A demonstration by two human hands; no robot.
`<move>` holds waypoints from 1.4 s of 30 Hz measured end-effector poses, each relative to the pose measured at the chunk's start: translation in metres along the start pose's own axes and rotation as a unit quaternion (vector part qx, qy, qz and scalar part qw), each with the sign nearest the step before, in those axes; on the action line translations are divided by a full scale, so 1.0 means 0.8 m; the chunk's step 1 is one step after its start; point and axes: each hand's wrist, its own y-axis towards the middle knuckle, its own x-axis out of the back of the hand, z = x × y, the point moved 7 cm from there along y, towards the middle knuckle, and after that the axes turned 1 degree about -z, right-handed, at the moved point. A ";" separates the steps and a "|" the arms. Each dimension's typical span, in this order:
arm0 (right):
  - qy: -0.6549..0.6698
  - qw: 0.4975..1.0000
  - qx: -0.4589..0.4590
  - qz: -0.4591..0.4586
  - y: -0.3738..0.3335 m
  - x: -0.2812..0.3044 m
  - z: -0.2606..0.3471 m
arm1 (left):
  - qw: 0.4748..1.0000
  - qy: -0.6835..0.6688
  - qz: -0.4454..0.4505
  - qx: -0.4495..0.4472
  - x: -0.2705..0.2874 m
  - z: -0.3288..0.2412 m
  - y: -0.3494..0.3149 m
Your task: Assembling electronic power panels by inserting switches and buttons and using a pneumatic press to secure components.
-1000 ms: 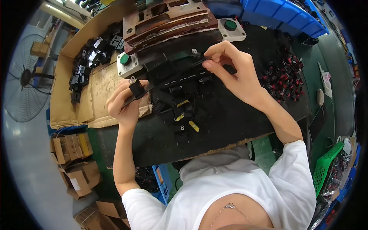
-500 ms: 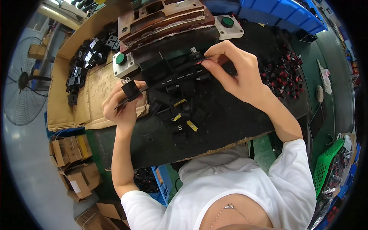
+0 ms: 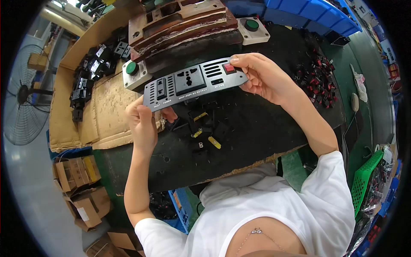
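Between my two hands is a long dark-grey socket panel (image 3: 195,82), its printed front tilted toward me. A universal outlet (image 3: 188,80) sits in its middle, a smaller socket (image 3: 161,88) near the left end and a red switch (image 3: 229,68) near the right end. My left hand (image 3: 145,122) grips the left end, thumb on the front. At the upper right corner my right hand (image 3: 263,75) pinches the panel beside the red switch. Below it, several black plastic parts (image 3: 214,124) and yellow-coated pieces (image 3: 214,142) lie on the dark bench.
A reddish-brown block fixture (image 3: 182,25) stands behind, flanked by green push buttons (image 3: 132,67) (image 3: 251,25). Black sockets (image 3: 92,70) fill a cardboard box (image 3: 64,107) at left. Red-and-black switches (image 3: 317,83) are heaped at right, near a blue bin (image 3: 317,15).
The panel has been turned over, so its printed front now faces me instead of its edge and back. Both hands have shifted their hold at its ends.
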 end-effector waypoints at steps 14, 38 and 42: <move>0.120 0.985 -0.099 0.078 0.004 -0.013 -0.022 | 1.000 -0.006 0.006 -0.016 -0.002 -0.012 -0.010; -0.184 0.960 0.172 0.124 -0.003 -0.026 0.003 | 0.969 -0.147 0.063 0.189 -0.052 0.031 -0.010; -0.189 0.958 0.175 0.126 -0.002 -0.026 0.003 | 0.971 -0.144 0.046 0.184 -0.050 0.028 -0.008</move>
